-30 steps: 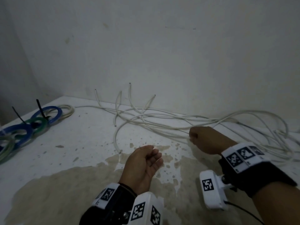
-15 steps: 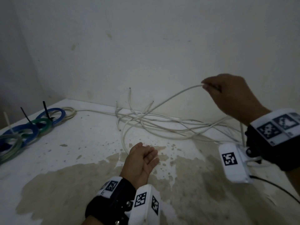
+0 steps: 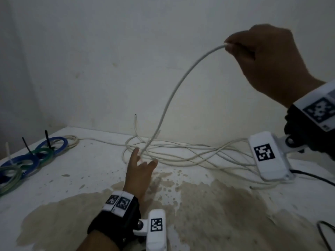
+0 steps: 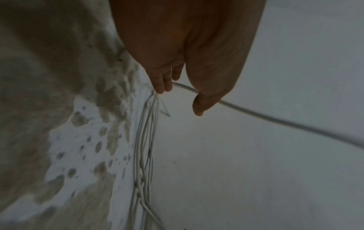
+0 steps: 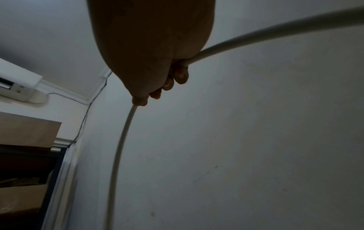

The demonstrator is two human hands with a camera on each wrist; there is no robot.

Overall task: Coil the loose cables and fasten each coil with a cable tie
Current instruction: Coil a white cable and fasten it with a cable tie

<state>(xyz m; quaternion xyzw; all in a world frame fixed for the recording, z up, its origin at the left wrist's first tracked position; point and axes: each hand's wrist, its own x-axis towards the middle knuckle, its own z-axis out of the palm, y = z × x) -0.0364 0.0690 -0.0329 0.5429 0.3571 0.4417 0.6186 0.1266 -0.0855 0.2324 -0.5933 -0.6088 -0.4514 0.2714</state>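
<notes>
A tangle of loose white cables (image 3: 190,153) lies on the table against the wall. My right hand (image 3: 230,47) is raised high at the upper right and pinches one white cable (image 3: 174,91), which arcs down into the tangle. The right wrist view shows this hand (image 5: 157,91) curled round the cable (image 5: 122,147). My left hand (image 3: 145,158) reaches forward low over the table, fingers spread, at the foot of the lifted cable. In the left wrist view that cable (image 4: 275,121) passes between the thumb and the fingers (image 4: 163,84) of this hand (image 4: 181,96), which are not closed on it.
Finished blue and green coils (image 3: 27,163) with upright black cable ties (image 3: 47,139) lie at the table's left edge, and a pale coil (image 3: 72,140) sits behind them. A brown stain (image 3: 217,205) covers the near tabletop (image 3: 90,169). A thin black wire (image 3: 324,232) loops at the lower right.
My right hand has risen from the table to well above it, lifting the white cable into a tall arc. My left hand has moved forward to the cable's foot and spread its fingers.
</notes>
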